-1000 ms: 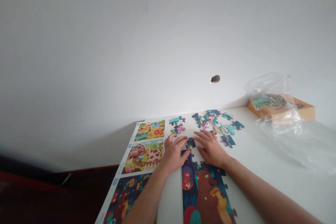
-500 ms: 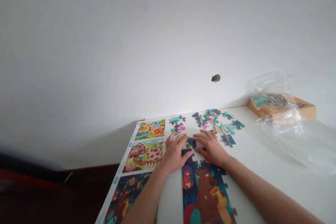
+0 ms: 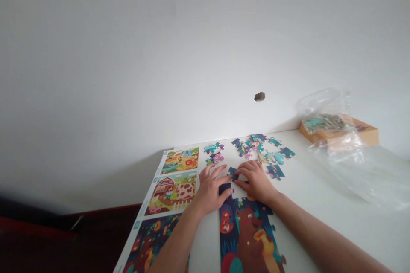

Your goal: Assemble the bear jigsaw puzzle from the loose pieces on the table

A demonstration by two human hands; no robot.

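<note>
A partly joined jigsaw puzzle with a bear and a red fox lies on the white table in front of me. Just beyond its top edge is a dark blue puzzle piece, turned at a slant. My right hand has its thumb and index finger bent at that piece's right side, gripping it. To the left, my left hand is spread, its thumb over a dark corner piece and its index fingertip close to the slanted piece. My right palm covers part of the puzzle's top edge.
Several loose pieces lie beyond my hands, with a smaller group at the left. A picture sheet lies along the table's left edge. Back right, plastic bags rest on an orange box. A white wall stands behind.
The dark blue piece between my hands has turned to a slant. My right fingers have drawn in and bent more at it. The whole view has shifted slightly.
</note>
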